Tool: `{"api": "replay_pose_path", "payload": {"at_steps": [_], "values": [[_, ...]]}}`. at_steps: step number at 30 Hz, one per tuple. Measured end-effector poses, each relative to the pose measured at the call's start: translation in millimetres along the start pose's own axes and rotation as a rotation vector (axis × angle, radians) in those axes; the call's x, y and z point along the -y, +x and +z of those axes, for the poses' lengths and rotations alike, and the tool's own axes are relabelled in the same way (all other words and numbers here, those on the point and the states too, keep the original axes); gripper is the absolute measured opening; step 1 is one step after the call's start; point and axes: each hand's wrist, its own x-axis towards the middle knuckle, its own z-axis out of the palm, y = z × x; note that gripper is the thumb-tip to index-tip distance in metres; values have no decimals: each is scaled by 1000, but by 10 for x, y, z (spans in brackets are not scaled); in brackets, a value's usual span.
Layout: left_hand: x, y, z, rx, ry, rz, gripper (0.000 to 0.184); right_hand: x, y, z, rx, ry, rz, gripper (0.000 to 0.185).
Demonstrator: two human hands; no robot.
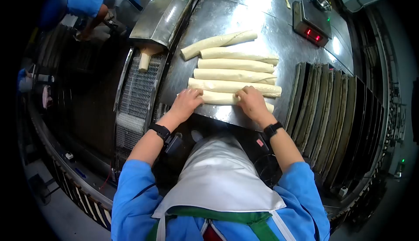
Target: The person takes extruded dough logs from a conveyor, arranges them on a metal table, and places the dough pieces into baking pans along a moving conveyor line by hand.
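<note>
Several long, pale dough rolls lie side by side across the metal table. My left hand point(187, 103) curls over the left end of the nearest dough roll point(219, 98), and my right hand point(253, 102) grips it close to its right end. Both hands are closed around it, with the fingertips partly hidden. Just beyond, another dough roll point(235, 87) lies parallel, very near my fingers. At the far side of the row, one dough roll point(218, 43) sits at a slant to the others.
The steel table point(227, 20) stretches away ahead. A scale point(312, 25) with red digits stands at the far right. Dark trays point(325, 105) stand in a row at right. Left of the table runs a mesh conveyor point(139, 84) carrying a dough piece point(144, 61). Another person point(85, 1) works at upper left.
</note>
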Motion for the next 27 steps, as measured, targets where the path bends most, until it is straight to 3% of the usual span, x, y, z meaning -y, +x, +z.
{"api": "replay_pose_path", "payload": {"at_steps": [2,4,6,8,11,12,14,16,17,18,19,21,23,24,25,26,27], "values": [[96,99,1,19,-19,-40,7,-75,107,2,54,8,69,24],[149,149,-60,-128,44,-186,5,-209,230,-76,75,1,46,27],[195,136,-121,-162,47,-242,9,-387,321,-178,-186,-68,99,31],[183,72,-150,-262,-25,-389,16,-659,289,-206,-102,-186,239,36],[88,-62,-183,-246,-101,-448,20,-667,344,-253,32,-232,342,36],[41,-94,-188,-252,-98,-456,20,-617,372,-294,146,-303,424,34],[-41,-141,-197,-236,-129,-451,21,-614,467,-320,145,-309,420,32],[-109,-118,-223,-266,-170,-454,24,-647,633,-342,425,-415,499,37],[-139,-84,-236,-290,-214,-448,26,-640,666,-341,421,-418,493,37],[-163,-45,-244,-314,-260,-442,29,-569,718,-375,320,-281,387,37],[-166,6,-250,-273,-232,-423,46,-464,752,-422,226,-143,282,38],[-359,277,-395,-345,-299,-414,50,235,894,-776,302,390,381,39],[-481,542,-473,-464,-413,-394,66,789,896,-910,365,738,310,38],[-357,593,-313,-610,-515,-297,57,1049,883,-1021,455,800,304,39],[-339,588,-378,-620,-684,-450,49,1158,865,-1072,443,725,33,41],[-293,549,-466,-623,-853,-597,41,1302,781,-1165,310,785,-108,45],[-198,494,-547,-717,-717,-379,26,1350,684,-1285,377,950,67,47]]}}
